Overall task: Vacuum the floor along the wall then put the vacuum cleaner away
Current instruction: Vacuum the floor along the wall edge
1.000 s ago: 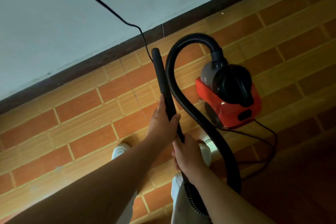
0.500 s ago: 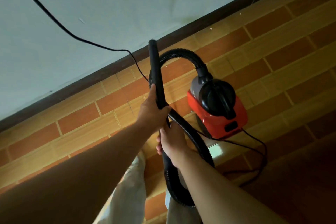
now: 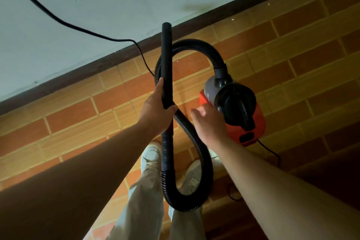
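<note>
Two hands are out in front of the dark brown skirting board (image 3: 78, 75). The left hand (image 3: 155, 111) grips the straight black plastic wand (image 3: 167, 60), whose tip points at the skirting. The right hand (image 3: 209, 122) is loose-fingered and holds nothing. It is beside the small red canister vacuum cleaner (image 3: 235, 107), which has a grey-and-black domed top and sits on the floor near that skirting. Its ribbed black hose (image 3: 206, 163) curls in an S away from the skirting.

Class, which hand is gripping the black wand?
The left hand: its fingers curl round the wand. The right hand is open near the vacuum, holding nothing.
</note>
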`<state>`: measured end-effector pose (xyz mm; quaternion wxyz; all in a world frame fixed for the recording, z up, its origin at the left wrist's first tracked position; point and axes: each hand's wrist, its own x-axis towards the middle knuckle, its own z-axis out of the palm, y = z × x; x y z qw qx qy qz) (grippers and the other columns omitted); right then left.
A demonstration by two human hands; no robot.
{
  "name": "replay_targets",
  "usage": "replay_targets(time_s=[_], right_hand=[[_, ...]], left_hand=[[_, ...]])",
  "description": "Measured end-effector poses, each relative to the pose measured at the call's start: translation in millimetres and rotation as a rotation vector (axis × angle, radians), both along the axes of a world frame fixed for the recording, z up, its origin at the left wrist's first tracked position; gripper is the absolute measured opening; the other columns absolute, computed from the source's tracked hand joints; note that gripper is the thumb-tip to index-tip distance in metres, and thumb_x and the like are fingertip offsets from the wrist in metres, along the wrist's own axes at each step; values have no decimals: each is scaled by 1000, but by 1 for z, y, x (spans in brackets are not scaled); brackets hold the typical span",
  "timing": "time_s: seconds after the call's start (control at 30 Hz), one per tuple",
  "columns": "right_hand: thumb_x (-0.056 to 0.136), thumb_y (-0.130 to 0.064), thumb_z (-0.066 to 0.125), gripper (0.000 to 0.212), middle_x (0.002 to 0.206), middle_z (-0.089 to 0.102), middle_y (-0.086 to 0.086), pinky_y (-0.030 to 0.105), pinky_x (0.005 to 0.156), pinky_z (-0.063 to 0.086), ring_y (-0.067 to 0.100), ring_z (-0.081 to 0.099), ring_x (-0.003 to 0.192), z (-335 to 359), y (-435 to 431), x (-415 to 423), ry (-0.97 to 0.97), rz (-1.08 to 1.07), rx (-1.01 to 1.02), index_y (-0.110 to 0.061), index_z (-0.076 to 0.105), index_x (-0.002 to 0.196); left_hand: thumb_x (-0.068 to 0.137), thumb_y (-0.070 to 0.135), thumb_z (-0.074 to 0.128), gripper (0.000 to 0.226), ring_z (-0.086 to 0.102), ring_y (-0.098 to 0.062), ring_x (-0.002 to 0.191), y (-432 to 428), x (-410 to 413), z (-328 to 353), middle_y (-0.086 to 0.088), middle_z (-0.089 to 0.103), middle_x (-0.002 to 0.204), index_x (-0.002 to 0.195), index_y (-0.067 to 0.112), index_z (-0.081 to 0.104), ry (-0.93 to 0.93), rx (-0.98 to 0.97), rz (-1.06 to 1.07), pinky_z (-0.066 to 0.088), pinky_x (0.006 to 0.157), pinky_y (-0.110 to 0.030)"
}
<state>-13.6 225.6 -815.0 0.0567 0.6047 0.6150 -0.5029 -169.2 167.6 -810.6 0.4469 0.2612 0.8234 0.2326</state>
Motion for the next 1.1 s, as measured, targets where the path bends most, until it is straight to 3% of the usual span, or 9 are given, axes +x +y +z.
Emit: replay_targets(time_s=[0.07,0.13,0.23,0.43,0.57,0.73,0.87,1.1], right_hand=[[94,-31,61,26,109,60,6,36,78,52,23,59,97,-5,25,15,-193,48,292,-11,63,110],[93,-26,65,33,120,58,13,41,86,50,30,56,108,-10,45,23,-413,164,508,-8,61,120],[90,-26,71,40,124,57,15,43,90,47,33,55,112,-15,65,25,-521,291,625,-10,59,125],[98,-16,62,25,124,56,13,41,90,46,32,52,115,-26,84,28,-576,397,614,-13,59,123],[92,-13,69,20,117,58,10,39,84,44,32,53,109,-25,94,36,-621,376,627,-13,64,112],[91,-15,71,26,117,59,13,39,83,45,32,54,110,-24,99,49,-641,417,583,-9,63,115],[93,-16,69,26,117,58,10,37,81,46,29,53,110,-20,95,73,-706,384,481,-13,62,118],[93,-18,69,39,130,50,11,38,91,46,30,50,116,-19,72,126,-851,349,301,-16,55,129]], left_hand=[[91,18,71,93,65,-21,101,-1,0,-1,-1,58,132,158,43,11,-15,-7,-21,61,78,-41],[92,19,71,93,63,-22,105,-1,3,-4,-3,57,134,158,41,10,-13,-10,-53,59,84,-45],[92,21,71,93,60,-18,103,0,11,-10,-3,57,133,159,40,9,36,9,-113,56,80,-37],[92,24,70,93,47,-7,106,6,19,-21,-4,58,134,158,42,7,59,35,-174,41,78,-26],[92,24,70,93,48,-7,104,9,21,-24,-3,57,136,158,42,7,59,36,-188,35,68,-14],[92,23,70,94,54,-11,103,14,25,-21,-2,59,130,158,43,7,47,44,-206,45,76,-28],[92,25,70,93,62,-17,98,18,31,-19,0,61,126,157,44,7,38,42,-229,48,70,-28],[92,25,70,93,59,-20,111,25,50,-21,-2,60,127,157,44,8,-13,31,-299,44,82,-32]])
